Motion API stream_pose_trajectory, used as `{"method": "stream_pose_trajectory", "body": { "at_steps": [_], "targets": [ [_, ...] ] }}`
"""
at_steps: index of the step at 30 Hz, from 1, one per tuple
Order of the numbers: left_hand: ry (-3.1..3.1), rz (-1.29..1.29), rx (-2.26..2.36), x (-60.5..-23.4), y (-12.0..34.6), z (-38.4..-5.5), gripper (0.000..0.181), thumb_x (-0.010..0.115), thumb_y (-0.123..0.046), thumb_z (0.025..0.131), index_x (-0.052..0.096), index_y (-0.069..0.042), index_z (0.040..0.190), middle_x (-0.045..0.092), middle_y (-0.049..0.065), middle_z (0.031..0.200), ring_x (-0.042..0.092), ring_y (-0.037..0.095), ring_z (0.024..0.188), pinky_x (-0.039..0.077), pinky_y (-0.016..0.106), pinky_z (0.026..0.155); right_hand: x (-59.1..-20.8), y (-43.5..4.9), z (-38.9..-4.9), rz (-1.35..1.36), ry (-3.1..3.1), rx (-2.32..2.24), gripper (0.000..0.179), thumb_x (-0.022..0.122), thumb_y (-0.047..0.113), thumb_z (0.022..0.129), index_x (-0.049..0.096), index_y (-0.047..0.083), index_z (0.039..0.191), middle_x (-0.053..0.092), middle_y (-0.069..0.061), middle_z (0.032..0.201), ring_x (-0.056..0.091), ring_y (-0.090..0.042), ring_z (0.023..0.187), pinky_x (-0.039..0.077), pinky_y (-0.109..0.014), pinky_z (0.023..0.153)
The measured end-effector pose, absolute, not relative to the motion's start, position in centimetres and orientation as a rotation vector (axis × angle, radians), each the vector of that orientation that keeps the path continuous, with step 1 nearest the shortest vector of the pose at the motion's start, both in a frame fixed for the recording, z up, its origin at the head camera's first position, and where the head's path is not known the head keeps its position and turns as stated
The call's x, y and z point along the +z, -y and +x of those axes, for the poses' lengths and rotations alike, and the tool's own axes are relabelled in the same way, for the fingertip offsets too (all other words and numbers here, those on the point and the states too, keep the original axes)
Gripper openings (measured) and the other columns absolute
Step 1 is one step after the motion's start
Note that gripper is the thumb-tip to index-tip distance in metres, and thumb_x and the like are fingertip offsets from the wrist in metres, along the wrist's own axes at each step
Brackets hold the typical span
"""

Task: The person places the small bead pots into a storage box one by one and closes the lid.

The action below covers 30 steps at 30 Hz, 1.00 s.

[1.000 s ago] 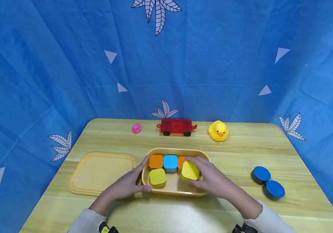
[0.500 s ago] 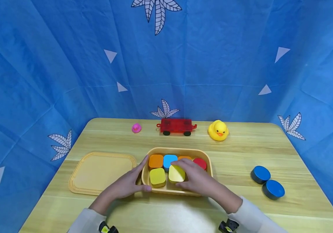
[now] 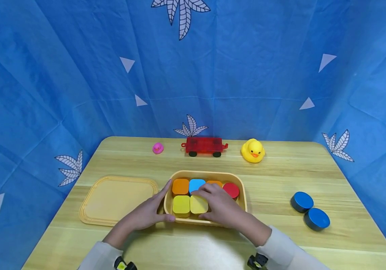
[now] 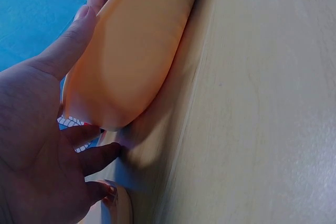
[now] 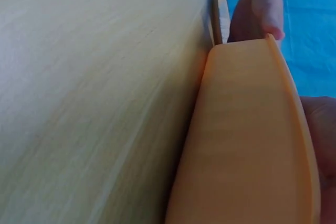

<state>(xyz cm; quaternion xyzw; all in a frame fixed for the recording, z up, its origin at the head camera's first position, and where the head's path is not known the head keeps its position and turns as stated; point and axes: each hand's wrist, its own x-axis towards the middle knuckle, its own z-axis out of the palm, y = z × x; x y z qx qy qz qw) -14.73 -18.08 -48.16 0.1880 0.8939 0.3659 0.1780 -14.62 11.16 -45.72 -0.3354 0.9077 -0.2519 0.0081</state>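
Note:
An orange-tan plastic box [image 3: 210, 175] sits mid-table, holding several blocks in two rows. My right hand [image 3: 228, 206] reaches over its front side and pinches a pale yellow rounded-square block [image 3: 198, 205], side by side with another yellow block [image 3: 181, 204]. Behind them stand an orange block [image 3: 181, 186], a light blue block [image 3: 196, 184], a second orange block [image 3: 214, 183], partly hidden by the hand, and a round red block [image 3: 231, 190]. My left hand [image 3: 145, 214] spreads along the box's left end, thumb [image 4: 68, 45] at the front rim and fingers [image 4: 100, 158] against the end wall.
A tan lid [image 3: 116, 200] lies left of the box. Two round blue blocks [image 3: 316, 219] stand at the right. Along the back are a small pink duck [image 3: 158, 148], a red toy wagon [image 3: 204, 145] and a yellow duck [image 3: 253, 151]. Blue curtains hang behind the table.
My right hand has carried the yellow block leftward inside the box and lower, up beside the other yellow one. The round red block has come into sight. My left hand has stayed put.

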Motion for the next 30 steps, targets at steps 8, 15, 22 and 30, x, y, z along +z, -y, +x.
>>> {"method": "stream_pose_trajectory", "body": {
  "at_steps": [8,15,22,30],
  "targets": [
    [-2.523,0.529,1.041,-48.0,18.1,-14.6,0.114,0.078,-0.051,0.088,-0.005,-0.041,0.165,0.013,0.002,0.172,0.027,0.039,0.153,0.028,0.062,0.12,-46.2,-10.7,-14.8,-1.056,-2.922,-0.68,0.067,0.093,0.035,0.077,0.067,0.019,0.136,0.062,-0.002,0.125,0.052,-0.026,0.116,0.05,-0.044,0.093],
    [-2.521,0.527,1.032,-48.1,18.1,-14.7,0.113,0.077,-0.052,0.089,-0.006,-0.042,0.165,0.012,0.003,0.172,0.026,0.04,0.154,0.028,0.062,0.12,-46.2,-10.5,-14.8,-1.034,-2.932,-0.638,0.069,0.095,0.035,0.074,0.067,0.02,0.136,0.061,-0.001,0.125,0.051,-0.025,0.116,0.048,-0.042,0.092],
    [-2.526,0.522,1.033,-48.2,18.2,-14.7,0.113,0.077,-0.053,0.089,-0.006,-0.043,0.164,0.014,0.004,0.172,0.028,0.041,0.153,0.029,0.064,0.119,-46.3,-10.6,-15.0,-1.065,-2.924,-0.602,0.074,0.095,0.036,0.074,0.064,0.019,0.139,0.06,-0.002,0.127,0.051,-0.025,0.117,0.049,-0.042,0.094],
    [-2.521,0.522,1.037,-48.1,18.1,-14.6,0.112,0.076,-0.053,0.089,-0.007,-0.044,0.164,0.012,0.003,0.172,0.026,0.041,0.153,0.027,0.063,0.12,-45.2,-11.3,-14.6,-0.979,-2.834,-0.798,0.078,0.092,0.033,0.079,0.057,0.017,0.147,0.057,-0.006,0.138,0.054,-0.027,0.124,0.053,-0.045,0.101]
  ]
}}
